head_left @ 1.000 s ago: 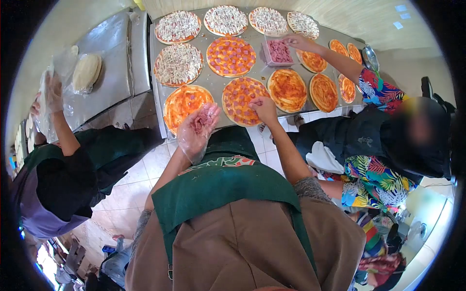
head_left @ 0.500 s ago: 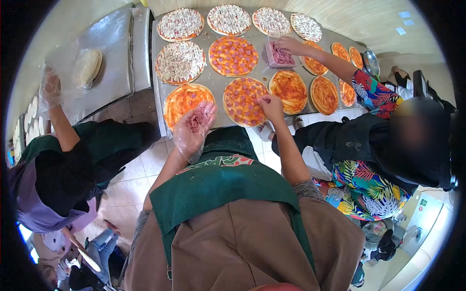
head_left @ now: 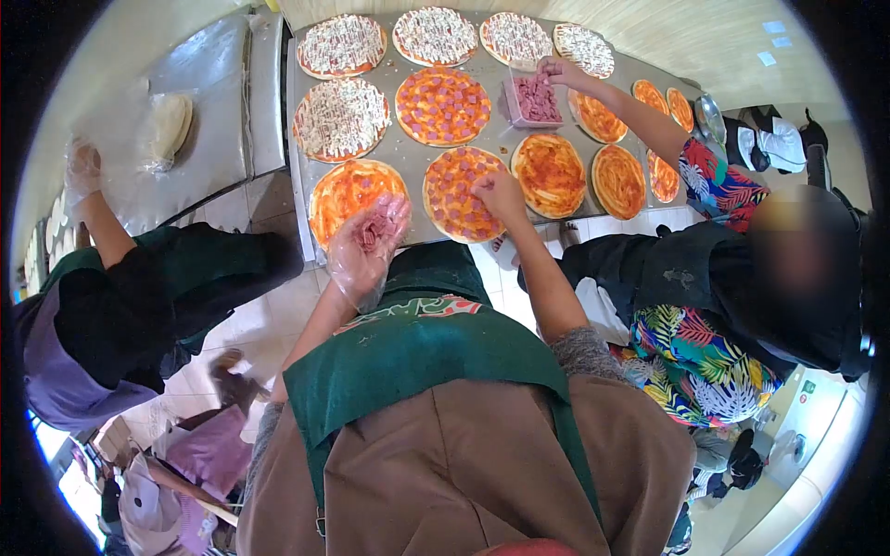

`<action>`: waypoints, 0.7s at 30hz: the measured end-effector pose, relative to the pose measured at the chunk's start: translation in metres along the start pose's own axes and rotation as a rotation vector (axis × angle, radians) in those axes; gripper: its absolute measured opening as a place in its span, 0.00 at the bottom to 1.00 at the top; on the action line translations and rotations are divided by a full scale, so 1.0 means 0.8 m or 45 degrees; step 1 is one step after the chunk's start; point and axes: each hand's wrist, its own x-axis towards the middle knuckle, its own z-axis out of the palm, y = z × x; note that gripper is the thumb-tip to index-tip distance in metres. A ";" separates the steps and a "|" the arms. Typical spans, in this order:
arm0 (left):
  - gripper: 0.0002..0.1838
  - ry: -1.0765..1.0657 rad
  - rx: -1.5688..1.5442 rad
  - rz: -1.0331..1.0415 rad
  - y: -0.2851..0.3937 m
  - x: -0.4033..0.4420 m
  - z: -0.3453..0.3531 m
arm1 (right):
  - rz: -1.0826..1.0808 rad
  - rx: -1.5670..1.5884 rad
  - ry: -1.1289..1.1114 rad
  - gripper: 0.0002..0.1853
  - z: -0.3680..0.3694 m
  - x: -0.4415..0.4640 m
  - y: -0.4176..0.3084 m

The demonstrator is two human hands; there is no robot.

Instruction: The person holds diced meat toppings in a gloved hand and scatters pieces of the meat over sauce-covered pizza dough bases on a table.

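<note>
My left hand (head_left: 369,243), in a clear plastic glove, is cupped palm up around pink meat pieces (head_left: 376,232), over the lower edge of a sauced pizza (head_left: 345,196). My right hand (head_left: 502,196) is bare, with its fingers pinched together over the right side of a pizza dotted with meat cubes (head_left: 451,206); anything between the fingertips is too small to make out. Right of that hand lies a pizza with only sauce (head_left: 549,176). Behind it stands a clear tub of pink meat (head_left: 535,104).
Along the back of the metal table (head_left: 408,163) lie pizzas with white topping (head_left: 436,37). A co-worker's hand (head_left: 560,72) is at the tub. On the left, another person's gloved hand (head_left: 83,169) is by a metal counter (head_left: 211,139) with bagged dough (head_left: 171,132).
My right hand has moved slightly left over the meat-dotted pizza. The co-worker's hand has lifted from the tub to its rim. The left person's gloved hand has moved lower and left.
</note>
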 end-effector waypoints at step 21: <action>0.21 -0.108 0.075 0.040 -0.008 0.005 -0.029 | -0.120 0.290 0.215 0.06 0.012 -0.012 0.024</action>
